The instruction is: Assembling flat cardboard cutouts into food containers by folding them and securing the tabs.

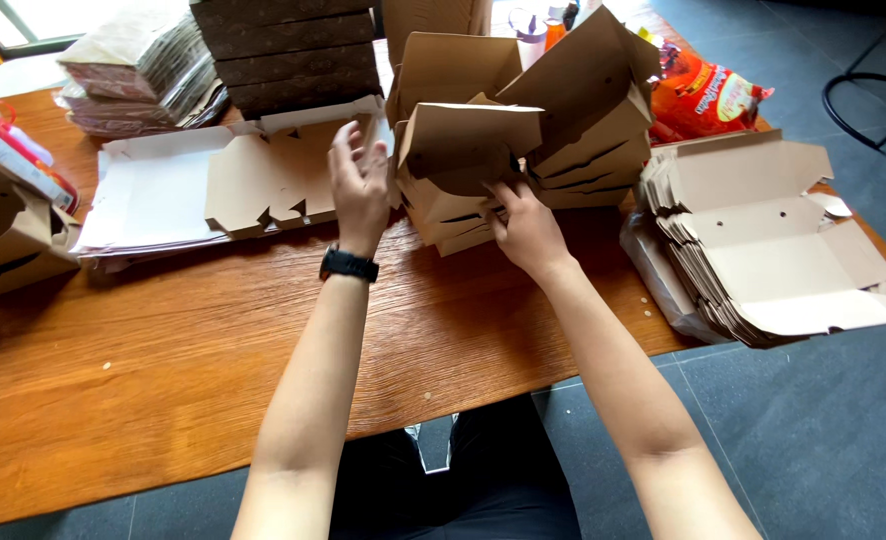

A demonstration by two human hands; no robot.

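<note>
Centrally, folded box: brown cardboard take-away box with raised lid (468, 150), sitting atop the leaning stack of assembled brown boxes (523, 140), middle top of the frame.
Right hand: right hand (525, 228) pinching the front edge of that box, thumb and fingers pressed onto the cardboard near a dark slot.
Left hand: left hand (360, 185) hovering with fingers spread, holding nothing, just left of the box and above the flat die-cut brown blank (268, 180).
Wrist: black watch (348, 265) riding the left wrist.
Surroundings: white-backed pile of flat blanks (153, 200) lying at left; fanned pile of unfolded cartons (763, 240) overhanging the right edge of the orange wooden table (163, 370); red snack bag (708, 100) at upper right.
Risk: looking likely, stack tipping toward the right, owing to open lids wedging crookedly and pressure coming from one hand only.
Risk, second: fanned cartons possibly sliding off the table edge, being poorly supported.
</note>
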